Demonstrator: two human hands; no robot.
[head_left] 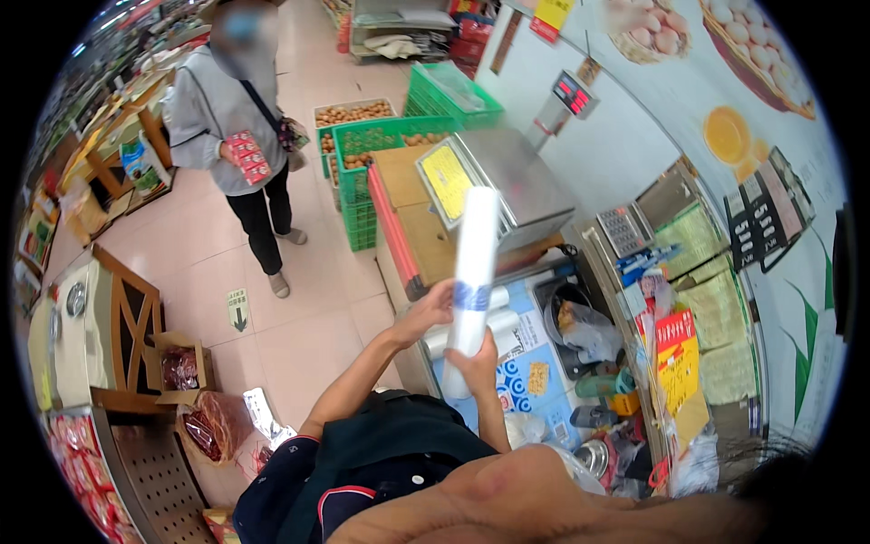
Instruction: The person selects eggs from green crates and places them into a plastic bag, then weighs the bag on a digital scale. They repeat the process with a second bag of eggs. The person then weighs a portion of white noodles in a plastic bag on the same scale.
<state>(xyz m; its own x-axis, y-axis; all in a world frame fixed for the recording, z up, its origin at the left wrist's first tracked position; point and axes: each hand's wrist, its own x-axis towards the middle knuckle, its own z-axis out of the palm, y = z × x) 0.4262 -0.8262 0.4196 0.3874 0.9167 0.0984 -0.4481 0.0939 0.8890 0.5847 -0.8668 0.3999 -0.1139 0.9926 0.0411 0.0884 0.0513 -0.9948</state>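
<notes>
A long white roll of plastic bags (477, 249) with a blue band round it stands tilted in front of me, above the counter. My right hand (477, 364) is wrapped round its lower part, thumb along the side. Higher up, by the blue band, the fingers of my left hand (429, 313) close against the roll's left side; their tips are partly hidden. More white rolls (501, 324) lie behind it on the blue patterned counter top (517, 299). A steel scale (517, 177) with a yellow label sits just beyond the roll.
Green crates (358, 213) of eggs stand beyond the counter. A person (227, 118) holding a red package stands in the aisle. On the right are a black bin (571, 313), a calculator (625, 228) and pens (648, 261). Open boxes (181, 363) sit on the floor at left.
</notes>
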